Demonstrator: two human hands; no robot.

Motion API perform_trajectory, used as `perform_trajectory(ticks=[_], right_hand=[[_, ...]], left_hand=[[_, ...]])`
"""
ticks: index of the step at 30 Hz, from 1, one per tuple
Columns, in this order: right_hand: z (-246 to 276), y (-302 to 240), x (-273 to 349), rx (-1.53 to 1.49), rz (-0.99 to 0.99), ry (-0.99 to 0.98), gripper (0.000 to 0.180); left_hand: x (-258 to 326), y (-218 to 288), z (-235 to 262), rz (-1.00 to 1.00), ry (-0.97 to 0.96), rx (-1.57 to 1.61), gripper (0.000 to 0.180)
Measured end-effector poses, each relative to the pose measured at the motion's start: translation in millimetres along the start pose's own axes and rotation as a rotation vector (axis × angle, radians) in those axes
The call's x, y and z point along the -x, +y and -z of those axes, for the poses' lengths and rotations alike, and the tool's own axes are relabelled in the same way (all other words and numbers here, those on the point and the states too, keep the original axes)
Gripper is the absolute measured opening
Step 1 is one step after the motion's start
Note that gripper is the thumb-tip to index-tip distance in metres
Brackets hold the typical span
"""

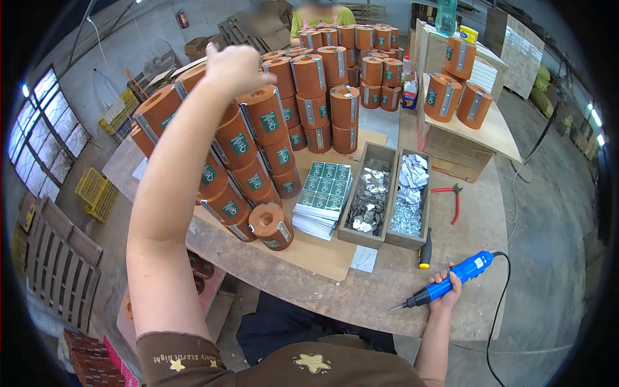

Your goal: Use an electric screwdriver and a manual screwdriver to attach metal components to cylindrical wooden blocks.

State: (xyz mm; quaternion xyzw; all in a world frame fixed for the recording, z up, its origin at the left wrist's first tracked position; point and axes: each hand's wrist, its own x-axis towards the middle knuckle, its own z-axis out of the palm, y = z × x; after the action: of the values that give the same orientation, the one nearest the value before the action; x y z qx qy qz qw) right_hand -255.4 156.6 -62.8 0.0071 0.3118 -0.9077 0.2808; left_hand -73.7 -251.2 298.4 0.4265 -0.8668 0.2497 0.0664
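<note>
My right hand [446, 290] is wrapped round a blue electric screwdriver [469, 266], whose black nose and thin bit point left over the table's front edge. My left arm stretches far forward over stacked orange-brown cylinders [265, 119]. At its end my left hand [235, 69] is closed above the top row, its fingers curled down; what they hold, if anything, is hidden. Each cylinder bears metal strips and a green label. One lone cylinder [271, 226], with a hole in its top, stands in front of the stacks.
A pile of green-and-white label sheets [322, 197] lies beside two wooden trays, one with dark clips [367, 200], one with screws [407, 219]. Red-handled pliers [456, 205] and a yellow-black screwdriver [425, 251] lie nearby. Cylinders stand on a wooden box [458, 145]. Another person [322, 16] is behind the stacks.
</note>
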Motion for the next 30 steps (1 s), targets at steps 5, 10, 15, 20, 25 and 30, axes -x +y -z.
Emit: perform_trajectory(ticks=[5, 10, 15, 20, 25, 30], right_hand=[[4.8, 2.1, -5.0, -0.016, -0.02, 0.006, 0.039], [0.8, 4.1, -5.9, 0.004, 0.003, 0.031, 0.037], [-2.7, 2.3, -2.2, -0.003, 0.003, 0.027, 0.038], [-3.0, 3.7, -1.7, -0.008, -0.005, 0.024, 0.038], [1.1, 2.0, -2.8, -0.023, -0.019, 0.034, 0.038], [1.7, -0.3, -2.6, -0.008, -0.01, 0.029, 0.039]], left_hand=[[12.1, 37.7, -38.6, -0.154, 0.058, -0.284, 0.048], [-1.6, 37.2, -48.5, 0.095, -0.156, -0.009, 0.049], [-7.7, 34.4, -65.1, 0.252, -0.148, 0.27, 0.051], [13.2, 42.8, -52.9, 0.156, 0.026, 0.422, 0.048], [83.6, 75.1, -13.3, -0.304, 0.24, 0.705, 0.04], [174.6, 118.7, -28.2, -0.682, 0.11, 1.022, 0.041]])
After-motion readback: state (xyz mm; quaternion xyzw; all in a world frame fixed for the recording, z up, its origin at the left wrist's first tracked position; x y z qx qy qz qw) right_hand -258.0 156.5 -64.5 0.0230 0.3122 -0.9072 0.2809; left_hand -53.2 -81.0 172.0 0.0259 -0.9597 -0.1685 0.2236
